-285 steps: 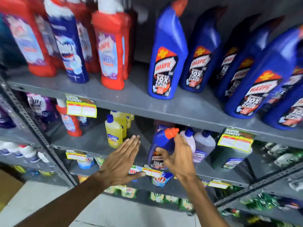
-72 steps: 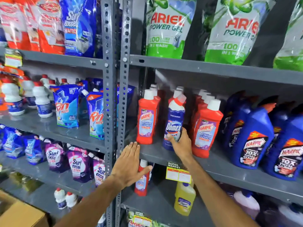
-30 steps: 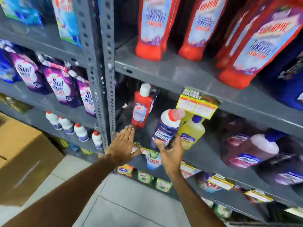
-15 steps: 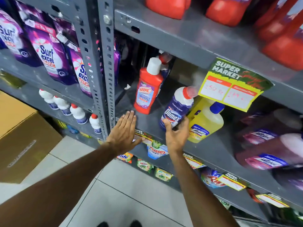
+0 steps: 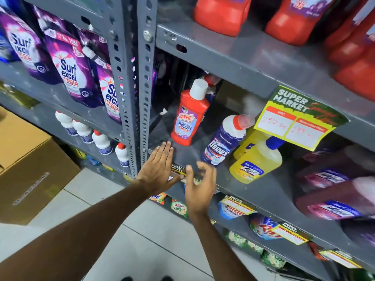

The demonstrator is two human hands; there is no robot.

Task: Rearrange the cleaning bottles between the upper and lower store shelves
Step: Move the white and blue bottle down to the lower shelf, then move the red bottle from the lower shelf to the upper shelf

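Grey lower shelf (image 5: pixel 261 185) carries bottles. Domex bottle (image 5: pixel 222 142) stands there, between red Harpic bottle (image 5: pixel 187 120) and yellow Lizol bottle (image 5: pixel 255 162). Left hand (image 5: pixel 158 171) flat at shelf edge, fingers spread. Right hand (image 5: pixel 199 187) just below Domex, fingers loosely curled, holding nothing.

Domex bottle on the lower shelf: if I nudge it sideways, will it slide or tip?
The Domex bottle looks tall with a narrow base, so it would probably tip rather than slide. The yellow bottle close beside it might catch it. Rigid plastic, likely stiff; how full it is can't be seen.
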